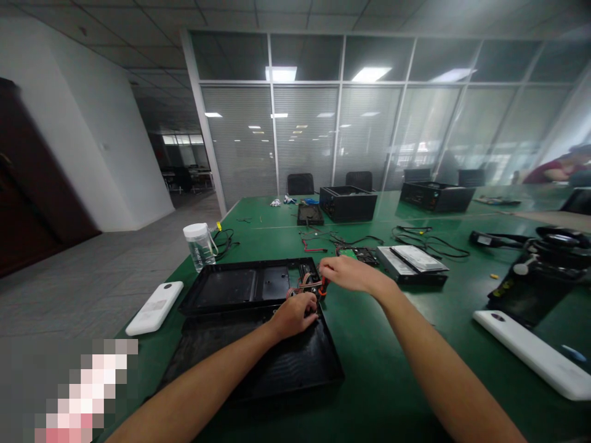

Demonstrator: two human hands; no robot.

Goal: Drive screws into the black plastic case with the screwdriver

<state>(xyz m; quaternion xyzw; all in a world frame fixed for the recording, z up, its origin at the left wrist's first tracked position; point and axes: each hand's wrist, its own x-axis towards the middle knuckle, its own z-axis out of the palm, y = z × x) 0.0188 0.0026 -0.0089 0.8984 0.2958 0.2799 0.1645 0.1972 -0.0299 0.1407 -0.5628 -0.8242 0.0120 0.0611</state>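
Note:
My right hand (345, 272) is closed around a red-and-black screwdriver (323, 288), held upright at the right end of an open black plastic case (231, 289). My left hand (294, 317) lies just below it, thumb and fingers closed beside the small electronics at that end. Whatever those fingers grip is hidden. A bundle of striped ribbon wires (300, 287) runs between the two hands. The second black shell (295, 363) of the case lies nearer to me, under my left forearm.
Left of the case are a clear bottle (198, 247) and a white power bank (155, 307). To the right lie a box-shaped drive (413, 266), cables (431, 241), a black flask (530, 277) and another white power bank (530, 354). Black computer cases (348, 204) stand behind. A person (558, 167) sits far right.

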